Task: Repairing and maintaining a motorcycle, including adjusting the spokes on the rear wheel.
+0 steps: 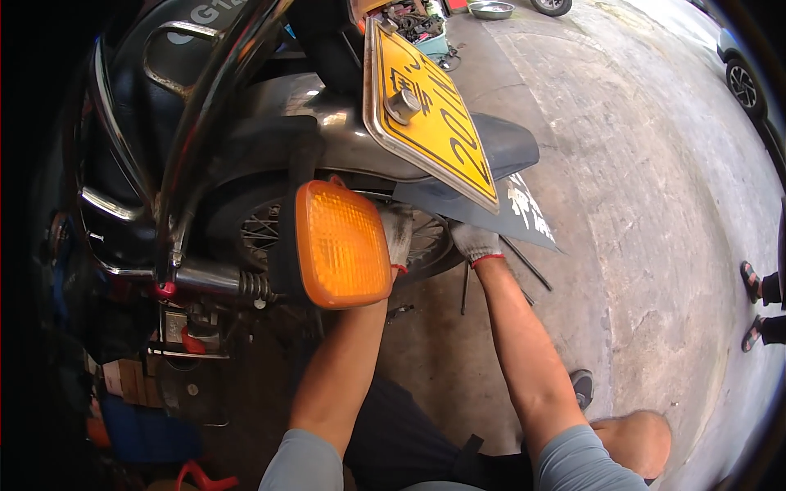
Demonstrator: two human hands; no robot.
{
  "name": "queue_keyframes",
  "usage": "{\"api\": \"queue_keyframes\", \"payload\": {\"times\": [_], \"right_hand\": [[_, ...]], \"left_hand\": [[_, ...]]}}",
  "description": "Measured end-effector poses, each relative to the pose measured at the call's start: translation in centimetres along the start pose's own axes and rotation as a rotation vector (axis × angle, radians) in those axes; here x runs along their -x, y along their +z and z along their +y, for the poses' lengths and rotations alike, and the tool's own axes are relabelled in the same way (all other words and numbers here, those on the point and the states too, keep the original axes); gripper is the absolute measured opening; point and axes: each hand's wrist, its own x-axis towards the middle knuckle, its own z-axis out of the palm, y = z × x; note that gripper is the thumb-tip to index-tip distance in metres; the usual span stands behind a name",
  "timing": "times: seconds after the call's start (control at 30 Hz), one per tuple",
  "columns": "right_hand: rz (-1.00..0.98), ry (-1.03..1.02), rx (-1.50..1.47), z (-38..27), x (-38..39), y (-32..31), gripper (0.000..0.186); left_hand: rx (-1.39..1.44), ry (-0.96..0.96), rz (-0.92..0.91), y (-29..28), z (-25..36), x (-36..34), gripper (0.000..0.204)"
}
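Observation:
My left hand, in a pale work glove with a red cuff, is at the motorcycle's rear wheel, partly hidden behind the orange turn-signal lens; its fingers are out of sight. My right hand, gloved likewise, is at the tyre's right side under the dark mud flap, its fingertips hidden. Above them are the chrome rear fender and a yellow licence plate. Thin dark rods lie on the floor beside my right hand.
A chrome frame rail and shock absorber run along the left. A tool bin and metal bowl are at the back. Another person's sandalled feet are at right, below a parked car's wheel.

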Motion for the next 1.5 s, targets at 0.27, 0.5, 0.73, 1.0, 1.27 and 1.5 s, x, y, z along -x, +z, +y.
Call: {"api": "queue_keyframes", "payload": {"times": [0.27,0.5,0.73,1.0,1.27,1.5], "right_hand": [[0.055,-0.049,-0.081,0.4,1.0,0.0,0.026],[-0.133,0.402,-0.303,0.1,2.8,-0.5,0.055],[-0.021,0.437,-0.022,-3.4,2.6,-1.3,0.045],[-0.228,0.049,-0.274,-3.2,-2.8,-5.4,0.039],[-0.09,-0.042,-0.048,-0.4,-2.1,-1.6,0.027],[0.023,-0.105,-0.048,0.1,-0.9,-0.2,0.026]], "left_hand": [[-1.824,0.478,-0.361,4.6,2.2,2.2,0.049],[-2.117,0.471,-0.192,2.7,7.2,4.3,0.063],[-1.799,0.554,-0.264,-4.5,12.5,0.2,0.04],[0.001,-0.257,-1.078,7.7,6.6,1.3,0.046],[0.172,-0.385,-0.516,2.7,7.0,0.3,0.042],[-1.343,0.465,-0.087,-3.7,7.1,-4.4,0.064]]}}
